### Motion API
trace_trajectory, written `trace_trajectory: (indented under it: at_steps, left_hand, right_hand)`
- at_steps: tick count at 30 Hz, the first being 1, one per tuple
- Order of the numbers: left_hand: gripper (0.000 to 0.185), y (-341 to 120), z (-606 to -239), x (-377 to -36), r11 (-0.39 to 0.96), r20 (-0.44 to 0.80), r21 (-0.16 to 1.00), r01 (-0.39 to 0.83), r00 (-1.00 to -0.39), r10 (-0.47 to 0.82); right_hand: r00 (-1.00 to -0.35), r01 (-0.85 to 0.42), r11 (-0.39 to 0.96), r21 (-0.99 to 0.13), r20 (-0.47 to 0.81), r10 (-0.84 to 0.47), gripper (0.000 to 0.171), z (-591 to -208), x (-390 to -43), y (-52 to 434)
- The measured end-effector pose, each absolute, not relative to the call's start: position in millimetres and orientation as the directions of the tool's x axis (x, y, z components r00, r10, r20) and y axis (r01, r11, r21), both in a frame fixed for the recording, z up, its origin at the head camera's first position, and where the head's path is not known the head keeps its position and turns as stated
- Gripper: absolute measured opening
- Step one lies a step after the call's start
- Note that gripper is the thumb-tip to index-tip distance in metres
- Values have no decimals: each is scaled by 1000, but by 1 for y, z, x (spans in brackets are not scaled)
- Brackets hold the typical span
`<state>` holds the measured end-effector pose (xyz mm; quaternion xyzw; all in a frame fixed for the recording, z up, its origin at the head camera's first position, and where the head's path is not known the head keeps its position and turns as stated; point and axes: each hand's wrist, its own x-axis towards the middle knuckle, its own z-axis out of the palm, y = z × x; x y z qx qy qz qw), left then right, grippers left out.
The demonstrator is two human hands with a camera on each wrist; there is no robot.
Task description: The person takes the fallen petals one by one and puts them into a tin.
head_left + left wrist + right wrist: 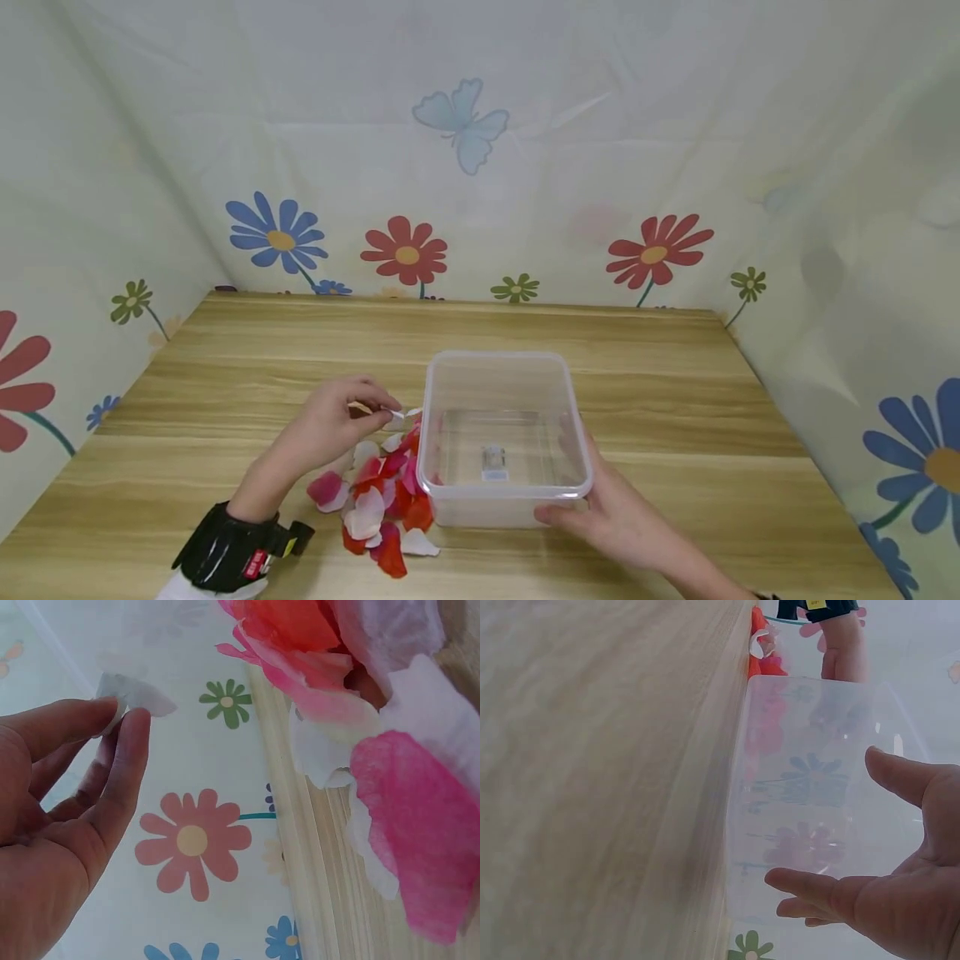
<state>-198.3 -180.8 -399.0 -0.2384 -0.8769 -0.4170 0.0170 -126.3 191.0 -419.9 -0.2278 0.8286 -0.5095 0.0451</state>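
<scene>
A light wooden table [675,392] carries a clear plastic container [501,500], standing near the front edge at about mid-width, and a heap of red, pink and white petals [378,500] lying against its left side.

White petal [395,413] pinched aloft, clear tub [501,437] upright, seemingly empty
</scene>
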Motion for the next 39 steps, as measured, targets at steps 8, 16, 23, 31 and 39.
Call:
trace_trajectory:
  at_steps: [8, 16, 23, 31, 39]
  left_hand:
    - [17, -176, -392, -195, 542, 326, 709, 451, -891, 315]
    - [17, -166, -375, -189, 518, 405, 708, 480, -877, 259]
    - [20, -146, -359, -183, 447, 459, 710, 544, -839, 293]
    - [21, -128, -352, -178, 420, 458, 689, 591, -804, 380]
    - [23, -119, -354, -178, 394, 449, 671, 628, -767, 458]
  right_hand:
    - [-889, -336, 349, -875, 173, -423, 121, -419, -125, 189]
    - [-890, -349, 346, -871, 192, -413, 121, -422, -124, 187]
    - [-893, -334, 324, -885, 186, -411, 121, -422, -124, 184]
    - [-907, -297, 303, -906, 168, -387, 119, -421, -127, 185]
    - [-913, -266, 298, -917, 141, -382, 114, -421, -130, 188]
